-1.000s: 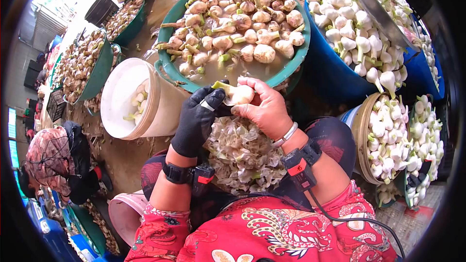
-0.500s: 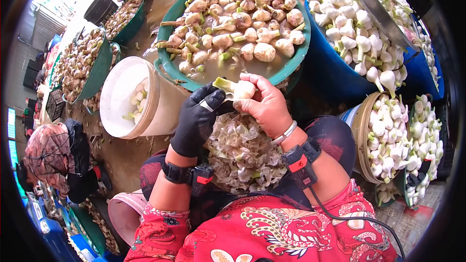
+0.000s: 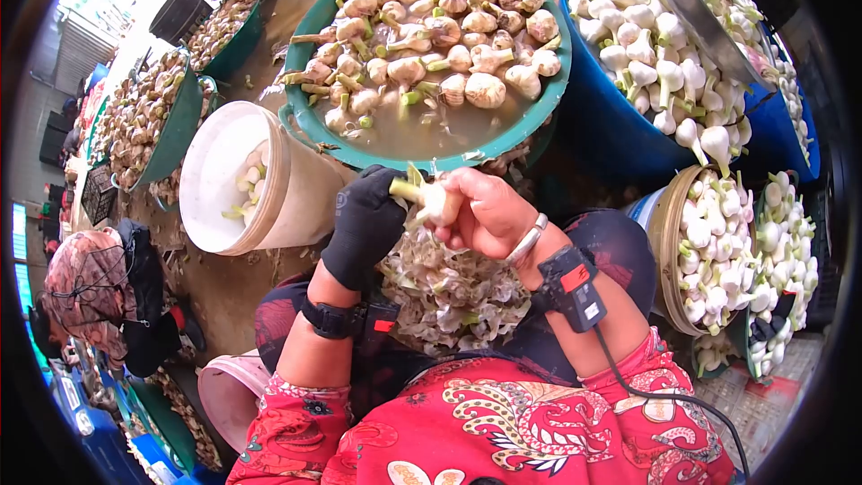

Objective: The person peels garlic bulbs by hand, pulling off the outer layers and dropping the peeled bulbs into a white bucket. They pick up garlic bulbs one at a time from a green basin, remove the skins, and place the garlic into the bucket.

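My left hand (image 3: 364,224), in a black glove, and my bare right hand (image 3: 485,213) both grip one garlic bulb (image 3: 431,199) with a green stalk stub, held above my lap. The bulb's skin is partly pulled away. Below it a heap of peeled garlic skins (image 3: 449,292) fills my lap. Just beyond my hands stands a green basin (image 3: 310,121) of muddy water with several unpeeled bulbs.
A white bucket (image 3: 215,180) with a few peeled bulbs lies tilted at the left. Blue tubs (image 3: 602,117) and a woven basket (image 3: 669,251) of white peeled garlic stand at the right. Another person (image 3: 99,292) crouches at the far left beside more green basins (image 3: 184,121).
Both hands have drawn the bulb down and closer to me. My right hand has turned, with its wrist rotated, and the bulb's skin has come further off.
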`<state>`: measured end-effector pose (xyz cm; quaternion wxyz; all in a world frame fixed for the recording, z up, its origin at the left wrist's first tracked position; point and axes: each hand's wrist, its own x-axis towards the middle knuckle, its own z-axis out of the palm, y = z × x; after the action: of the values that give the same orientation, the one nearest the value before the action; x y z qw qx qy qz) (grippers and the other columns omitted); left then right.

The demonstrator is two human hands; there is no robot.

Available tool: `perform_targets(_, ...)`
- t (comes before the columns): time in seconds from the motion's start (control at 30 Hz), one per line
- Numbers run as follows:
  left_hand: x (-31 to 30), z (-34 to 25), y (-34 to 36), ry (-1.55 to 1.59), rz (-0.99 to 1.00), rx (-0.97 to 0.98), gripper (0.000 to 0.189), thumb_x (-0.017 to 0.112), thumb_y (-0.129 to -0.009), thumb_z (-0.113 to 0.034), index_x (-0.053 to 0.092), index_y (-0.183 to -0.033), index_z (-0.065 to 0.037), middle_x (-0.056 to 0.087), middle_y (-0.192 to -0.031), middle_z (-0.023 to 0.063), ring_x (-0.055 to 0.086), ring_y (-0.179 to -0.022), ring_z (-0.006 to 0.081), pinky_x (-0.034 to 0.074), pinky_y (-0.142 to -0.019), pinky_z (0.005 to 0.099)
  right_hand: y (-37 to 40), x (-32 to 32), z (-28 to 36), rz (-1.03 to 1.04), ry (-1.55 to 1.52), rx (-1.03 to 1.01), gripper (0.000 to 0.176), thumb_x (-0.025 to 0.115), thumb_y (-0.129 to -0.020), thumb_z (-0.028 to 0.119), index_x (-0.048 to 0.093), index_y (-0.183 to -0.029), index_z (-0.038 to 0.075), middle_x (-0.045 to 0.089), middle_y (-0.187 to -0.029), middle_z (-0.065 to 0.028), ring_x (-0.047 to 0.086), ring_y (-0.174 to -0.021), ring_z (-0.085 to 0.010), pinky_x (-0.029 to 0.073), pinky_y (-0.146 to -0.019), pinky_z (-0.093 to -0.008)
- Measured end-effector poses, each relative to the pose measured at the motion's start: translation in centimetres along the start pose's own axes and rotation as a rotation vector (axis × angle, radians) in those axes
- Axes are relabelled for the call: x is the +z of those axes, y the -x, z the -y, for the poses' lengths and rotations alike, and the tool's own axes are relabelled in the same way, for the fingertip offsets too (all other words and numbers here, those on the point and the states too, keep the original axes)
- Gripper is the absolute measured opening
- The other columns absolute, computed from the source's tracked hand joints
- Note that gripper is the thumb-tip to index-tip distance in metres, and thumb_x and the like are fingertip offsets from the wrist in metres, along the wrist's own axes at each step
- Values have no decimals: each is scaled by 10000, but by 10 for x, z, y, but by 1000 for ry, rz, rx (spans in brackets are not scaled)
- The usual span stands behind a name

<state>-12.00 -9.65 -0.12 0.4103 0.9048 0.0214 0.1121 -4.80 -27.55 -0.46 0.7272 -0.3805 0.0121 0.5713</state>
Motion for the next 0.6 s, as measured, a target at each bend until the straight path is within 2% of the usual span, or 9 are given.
perform_targets(0.03, -1, -3, 0, -40, 8, 66, 302, 662, -679, -8, 676, -976, -65, 665, -889, 111, 645, -838, 287, 514, -749, 330, 2, 6, -2, 9, -40, 115, 299, 448, -902, 317, 564, -931, 42, 602, -746, -101, 561, -564, -173, 443, -491, -267)
perform_targets(0.13, -4, -15, -5, 15, 8, 172, 335, 677, -675, -19, 677, -1006, -70, 665, -915, 111, 651, -857, 271, 514, -767, 326, 8, 7, -7, 127, -82, 158, 272, 491, -903, 291, 554, -1013, 50, 625, -799, -115, 610, -627, -194, 481, -524, -285)
perform_targets(0.2, -2, -12, 0, 116, 19, 125, 357, 671, -721, -24, 652, -1077, -46, 671, -975, 108, 654, -875, 243, 517, -773, 330, 7, 4, -7, 125, -100, 98, 256, 519, -897, 269, 552, -1031, 54, 630, -810, -113, 622, -649, -200, 493, -543, -294)
perform_targets(0.27, -3, -7, 4, 919, 51, -439, 378, 647, -788, -36, 602, -1163, -7, 659, -1041, 105, 642, -907, 214, 520, -785, 330, 5, 0, -4, 123, -113, 32, 247, 546, -892, 247, 549, -1049, 57, 635, -821, -112, 634, -671, -206, 505, -563, -303)
perform_targets(0.33, -8, -8, 7, 960, 120, -379, 390, 618, -837, -63, 556, -1213, 22, 641, -1082, 99, 632, -911, 196, 517, -800, 322, 2, -4, 0, -21, -66, -156, 251, 588, -876, 213, 550, -1074, 63, 639, -836, -99, 647, -702, -210, 520, -604, -316)
perform_targets(0.37, -10, -21, 7, 1055, 119, -426, 390, 618, -839, -78, 559, -1213, 17, 640, -1080, 95, 633, -895, 188, 512, -801, 316, 5, -3, 3, -41, -37, -163, 292, 584, -890, 219, 536, -1120, 46, 650, -950, -112, 663, -762, -234, 529, -635, -317)
perform_targets(0.4, -9, -31, 6, 1153, 116, -474, 389, 617, -841, -92, 562, -1212, 11, 640, -1078, 90, 633, -879, 180, 507, -802, 311, 5, -2, 3, -42, -38, -163, 292, 584, -890, 219, 536, -1120, 46, 650, -950, -112, 663, -762, -234, 529, -635, -317)
perform_targets(0.5, -9, -28, 8, 1088, 84, -489, 326, 606, -851, -112, 592, -1154, 8, 644, -1016, 83, 622, -842, 161, 502, -782, 301, 5, 3, 5, -56, 43, -102, 336, 612, -873, 213, 522, -1151, 49, 649, -951, -104, 660, -800, -224, 531, -670, -316)
perform_targets(0.6, -13, -34, 6, 1015, 66, -482, 258, 592, -863, -133, 627, -1079, 5, 642, -952, 72, 610, -806, 147, 500, -732, 286, -1, 8, 7, -146, -56, -127, 242, 619, -852, 150, 582, -1073, 59, 638, -835, -54, 637, -778, -175, 512, -685, -300)
